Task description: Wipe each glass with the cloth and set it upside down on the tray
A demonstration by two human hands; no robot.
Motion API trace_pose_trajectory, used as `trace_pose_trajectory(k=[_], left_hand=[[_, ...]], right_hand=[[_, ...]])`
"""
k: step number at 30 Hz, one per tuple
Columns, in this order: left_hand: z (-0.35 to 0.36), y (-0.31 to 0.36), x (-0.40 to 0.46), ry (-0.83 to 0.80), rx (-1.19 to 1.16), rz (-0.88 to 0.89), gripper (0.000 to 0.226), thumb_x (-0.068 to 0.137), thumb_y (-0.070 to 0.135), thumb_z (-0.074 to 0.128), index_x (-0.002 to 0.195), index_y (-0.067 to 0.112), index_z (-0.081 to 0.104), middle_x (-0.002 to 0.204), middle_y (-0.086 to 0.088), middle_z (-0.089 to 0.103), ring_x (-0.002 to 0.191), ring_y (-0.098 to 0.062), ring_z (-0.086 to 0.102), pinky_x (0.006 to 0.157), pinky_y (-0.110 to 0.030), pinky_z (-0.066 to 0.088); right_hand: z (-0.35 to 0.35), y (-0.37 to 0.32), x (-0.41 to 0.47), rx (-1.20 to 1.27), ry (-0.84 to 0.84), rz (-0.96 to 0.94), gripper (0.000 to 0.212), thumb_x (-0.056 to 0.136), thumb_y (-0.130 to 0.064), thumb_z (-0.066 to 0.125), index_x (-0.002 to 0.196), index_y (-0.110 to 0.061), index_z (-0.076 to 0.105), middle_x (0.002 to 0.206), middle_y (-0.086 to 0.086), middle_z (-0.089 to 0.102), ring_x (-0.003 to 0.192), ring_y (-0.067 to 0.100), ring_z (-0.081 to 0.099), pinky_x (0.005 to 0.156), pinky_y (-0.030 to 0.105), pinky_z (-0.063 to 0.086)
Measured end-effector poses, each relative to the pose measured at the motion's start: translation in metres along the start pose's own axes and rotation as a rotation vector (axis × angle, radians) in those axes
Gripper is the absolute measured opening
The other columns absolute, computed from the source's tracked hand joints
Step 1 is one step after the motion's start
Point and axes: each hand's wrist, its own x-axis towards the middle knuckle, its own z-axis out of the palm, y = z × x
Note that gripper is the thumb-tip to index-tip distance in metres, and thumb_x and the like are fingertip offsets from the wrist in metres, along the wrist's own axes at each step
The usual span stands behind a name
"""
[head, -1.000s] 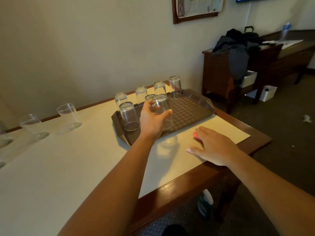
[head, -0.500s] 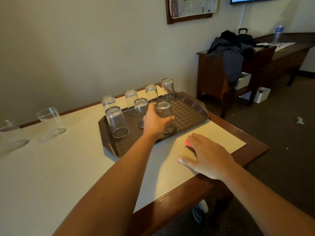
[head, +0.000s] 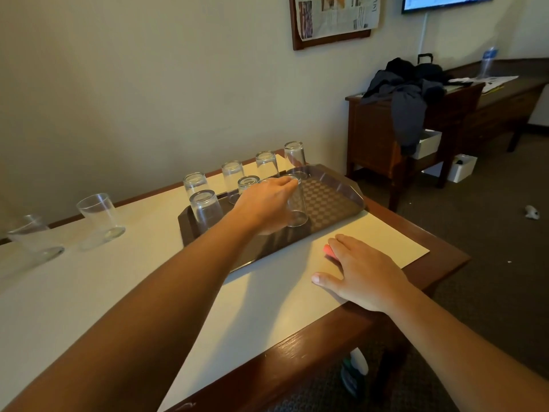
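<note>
nearest the camera, at the lower right of the frame, the right hand (head: 364, 273) is laid flat on the pale mat (head: 267, 304), fingers straight and spread, with a pink cloth (head: 329, 251) pressed beneath the fingertips; only a small corner of the cloth can be seen. nothing is gripped by this hand.

further in, at the centre of the frame, the left hand (head: 266, 205) is curled round an inverted glass (head: 297, 208), whose rim appears to be set on the checkered floor of the brown tray (head: 338, 193). the glass's long axis is held close to upright, base uppermost. whether the rim is fully seated cannot be told for certain.

behind and to the left of it on the tray, six more glasses are stood upside down, the nearest one (head: 205, 209) at the tray's left end.

the coming move is judged to turn on what lies at the left of the frame: two upright glasses, one (head: 101, 217) at centre left and another (head: 34, 237) near the left edge, both well apart from the tray and from the cloth. they lie away to the left of both hands, and the left hand is plainly the nearer. a release of the seated glass followed by a leftward reach would be called for, with the cloth brought across by the right hand.
</note>
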Motion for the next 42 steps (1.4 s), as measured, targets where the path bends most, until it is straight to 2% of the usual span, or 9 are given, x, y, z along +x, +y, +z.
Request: trace_pose_trajectory(k=[5, 11, 14, 21, 25, 30, 34, 38, 42], left_hand=[[-0.004, -0.008, 0.031, -0.03, -0.093, -0.074, 0.065, 0.098, 0.008, 0.066, 0.158, 0.022, 0.044, 0.151, -0.009, 0.057, 0.125, -0.032, 0.062, 0.083, -0.034, 0.056], [-0.006, -0.023, 0.053, -0.082, -0.054, -0.11, 0.076, 0.09, 0.01, 0.079, 0.157, 0.022, 0.046, 0.144, -0.013, 0.061, 0.12, -0.034, 0.062, 0.085, -0.036, 0.056], [-0.006, -0.028, 0.061, -0.082, -0.07, -0.112, 0.064, 0.096, 0.009, 0.072, 0.155, 0.017, 0.05, 0.145, -0.016, 0.061, 0.122, -0.035, 0.062, 0.086, -0.035, 0.053], [0.001, -0.036, 0.063, -0.049, -0.115, -0.154, 0.063, 0.097, 0.012, 0.073, 0.155, 0.019, 0.048, 0.151, -0.014, 0.056, 0.127, -0.035, 0.059, 0.092, -0.036, 0.054], [0.0, -0.036, 0.059, -0.032, -0.149, -0.147, 0.059, 0.1, 0.019, 0.07, 0.155, 0.02, 0.048, 0.15, -0.012, 0.057, 0.127, -0.033, 0.06, 0.084, -0.029, 0.047], [-0.006, -0.04, 0.045, 0.014, -0.169, -0.168, 0.062, 0.099, 0.033, 0.071, 0.155, 0.021, 0.048, 0.153, -0.008, 0.056, 0.13, -0.032, 0.059, 0.098, -0.04, 0.053], [-0.005, -0.053, 0.028, 0.003, -0.034, -0.238, 0.052, 0.099, 0.038, 0.069, 0.143, 0.011, 0.06, 0.134, -0.013, 0.067, 0.109, -0.03, 0.066, 0.09, -0.039, 0.058], [-0.001, -0.06, 0.019, -0.023, -0.087, -0.264, 0.051, 0.099, 0.027, 0.071, 0.145, 0.011, 0.059, 0.141, -0.013, 0.064, 0.117, -0.03, 0.064, 0.091, -0.035, 0.056], [-0.002, -0.059, 0.021, -0.021, -0.081, -0.255, 0.051, 0.099, 0.029, 0.07, 0.145, 0.012, 0.058, 0.139, -0.012, 0.064, 0.114, -0.028, 0.064, 0.084, -0.031, 0.053]], right_hand=[[0.001, 0.002, 0.0, -0.004, 0.0, 0.005, 0.076, 0.086, -0.079, 0.034, 0.144, -0.031, 0.037, 0.148, -0.011, 0.042, 0.133, 0.013, 0.045, 0.103, 0.03, 0.044], [0.004, 0.003, 0.002, -0.014, -0.009, 0.021, 0.082, 0.084, -0.083, 0.03, 0.149, -0.033, 0.031, 0.157, -0.012, 0.032, 0.142, 0.014, 0.037, 0.109, 0.033, 0.039], [0.005, 0.004, 0.003, -0.021, -0.02, 0.03, 0.087, 0.082, -0.084, 0.026, 0.153, -0.033, 0.025, 0.161, -0.012, 0.025, 0.146, 0.014, 0.03, 0.112, 0.035, 0.036], [0.009, 0.007, 0.006, -0.015, -0.037, 0.038, 0.093, 0.078, -0.087, 0.021, 0.154, -0.034, 0.022, 0.163, -0.012, 0.021, 0.149, 0.015, 0.025, 0.115, 0.039, 0.034], [0.009, 0.006, 0.006, -0.018, -0.042, 0.042, 0.093, 0.079, -0.087, 0.022, 0.155, -0.034, 0.021, 0.164, -0.012, 0.019, 0.149, 0.015, 0.023, 0.116, 0.039, 0.033], [0.007, 0.005, 0.005, -0.025, -0.044, 0.038, 0.093, 0.077, -0.087, 0.02, 0.154, -0.034, 0.023, 0.163, -0.012, 0.021, 0.149, 0.014, 0.025, 0.115, 0.037, 0.034], [0.008, 0.006, 0.005, -0.04, -0.024, 0.022, 0.094, 0.076, -0.089, 0.017, 0.153, -0.034, 0.026, 0.161, -0.013, 0.025, 0.147, 0.013, 0.029, 0.113, 0.035, 0.037], [0.011, 0.007, 0.007, -0.046, -0.021, 0.027, 0.11, 0.064, -0.095, -0.001, 0.153, -0.036, 0.025, 0.162, -0.014, 0.024, 0.147, 0.013, 0.028, 0.113, 0.037, 0.037], [0.011, 0.005, 0.006, -0.042, -0.028, 0.033, 0.101, 0.071, -0.092, 0.009, 0.154, -0.035, 0.023, 0.163, -0.013, 0.021, 0.149, 0.013, 0.024, 0.115, 0.038, 0.034]])
